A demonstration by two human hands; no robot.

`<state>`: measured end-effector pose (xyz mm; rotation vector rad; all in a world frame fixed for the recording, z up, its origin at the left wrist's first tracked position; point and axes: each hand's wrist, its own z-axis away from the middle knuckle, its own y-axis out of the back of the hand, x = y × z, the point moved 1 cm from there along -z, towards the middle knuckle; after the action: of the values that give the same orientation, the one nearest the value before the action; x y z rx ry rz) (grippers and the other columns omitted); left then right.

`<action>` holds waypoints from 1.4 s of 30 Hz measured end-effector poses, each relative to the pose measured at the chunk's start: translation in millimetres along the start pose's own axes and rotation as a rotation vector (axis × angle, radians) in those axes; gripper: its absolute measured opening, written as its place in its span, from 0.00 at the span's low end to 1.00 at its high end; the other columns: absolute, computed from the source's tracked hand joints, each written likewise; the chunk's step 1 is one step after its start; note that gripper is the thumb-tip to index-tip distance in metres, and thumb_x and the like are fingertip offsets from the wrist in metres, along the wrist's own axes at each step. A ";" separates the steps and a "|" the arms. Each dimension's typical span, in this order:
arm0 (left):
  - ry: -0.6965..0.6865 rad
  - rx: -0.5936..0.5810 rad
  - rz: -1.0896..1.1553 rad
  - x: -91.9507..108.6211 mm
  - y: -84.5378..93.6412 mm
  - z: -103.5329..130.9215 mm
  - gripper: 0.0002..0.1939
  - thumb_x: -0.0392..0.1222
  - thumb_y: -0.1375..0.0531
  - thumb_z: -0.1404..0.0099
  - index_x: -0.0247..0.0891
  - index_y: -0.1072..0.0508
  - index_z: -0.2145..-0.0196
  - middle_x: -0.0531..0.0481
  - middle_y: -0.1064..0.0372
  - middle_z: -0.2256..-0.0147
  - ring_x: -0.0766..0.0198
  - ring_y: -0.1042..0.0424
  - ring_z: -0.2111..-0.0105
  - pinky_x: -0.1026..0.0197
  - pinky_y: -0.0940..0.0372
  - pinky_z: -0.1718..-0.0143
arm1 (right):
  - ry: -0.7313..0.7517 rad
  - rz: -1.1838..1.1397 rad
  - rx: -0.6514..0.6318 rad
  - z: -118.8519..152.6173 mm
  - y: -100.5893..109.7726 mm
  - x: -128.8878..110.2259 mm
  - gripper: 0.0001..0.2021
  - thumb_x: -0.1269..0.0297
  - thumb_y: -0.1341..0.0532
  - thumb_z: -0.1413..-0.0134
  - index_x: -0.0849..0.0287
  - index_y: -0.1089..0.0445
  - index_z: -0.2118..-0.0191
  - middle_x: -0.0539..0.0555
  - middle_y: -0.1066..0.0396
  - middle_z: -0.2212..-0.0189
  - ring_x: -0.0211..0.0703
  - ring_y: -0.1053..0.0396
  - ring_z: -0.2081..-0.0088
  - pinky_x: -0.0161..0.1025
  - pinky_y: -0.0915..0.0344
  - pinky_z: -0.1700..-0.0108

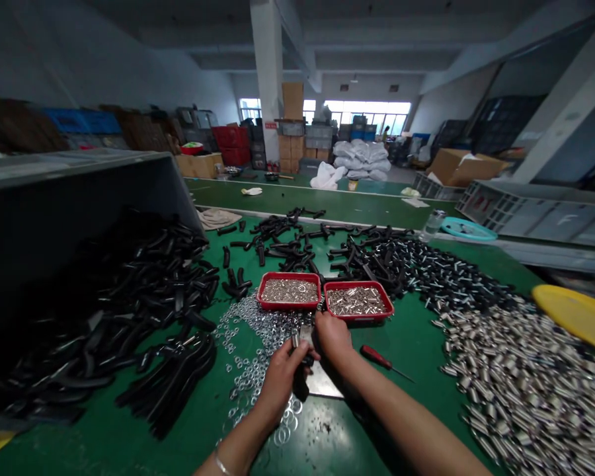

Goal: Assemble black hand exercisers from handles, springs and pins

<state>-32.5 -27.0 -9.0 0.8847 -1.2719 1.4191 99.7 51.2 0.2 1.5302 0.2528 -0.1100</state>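
Observation:
My left hand (280, 373) is closed around a black handle (301, 387) with a shiny metal sleeve (295, 340) at its upper end. Just right of it, my right hand (333, 336) has its fingers bent together by the front of the two red trays; what its fingertips pinch, if anything, is hidden. Between and under the hands lies a metal plate (323, 383). The left red tray (290, 306) holds small metal parts and a ring, the right red tray (361, 318) small metal pins. Loose metal rings (242, 373) spread left of my left hand.
A screwdriver with a red handle (375, 357) lies right of my right forearm. Silver sleeves (535, 377) are heaped at right, below black-and-silver parts (431, 268). A tipped grey crate (178, 192) spills black handles (178, 291) at left. A yellow lid (575, 317) sits far right.

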 end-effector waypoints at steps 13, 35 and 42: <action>-0.312 0.049 -0.478 4.5 -27.5 -21.0 0.13 0.52 0.48 0.29 0.39 0.34 0.61 0.49 0.34 0.63 0.59 0.34 0.59 0.57 0.40 0.55 | -0.127 -1.826 -0.187 72.6 -6.7 41.7 0.17 0.53 0.31 0.47 0.59 0.30 0.59 0.50 0.27 0.71 0.36 0.30 0.76 0.35 0.30 0.73; 0.026 -0.061 0.031 -3.5 -39.6 -22.0 0.22 0.57 0.37 0.39 0.37 0.27 0.55 0.45 0.26 0.58 0.58 0.27 0.59 0.61 0.34 0.58 | 0.511 -0.419 0.264 92.2 -6.3 68.3 0.18 0.59 0.46 0.32 0.57 0.35 0.40 0.59 0.23 0.55 0.48 0.25 0.57 0.42 0.31 0.55; 0.133 0.033 0.281 -18.9 -44.5 -32.2 0.24 0.55 0.30 0.47 0.35 0.28 0.61 0.49 0.29 0.66 0.67 0.31 0.71 0.65 0.36 0.69 | -0.076 -0.243 0.255 39.3 28.4 204.1 0.16 0.63 0.54 0.31 0.59 0.31 0.50 0.57 0.24 0.60 0.45 0.27 0.60 0.38 0.34 0.56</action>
<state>18.1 -1.3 -21.6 0.6383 -1.3113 1.6935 307.7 31.0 -18.5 1.7394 0.3745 -0.4042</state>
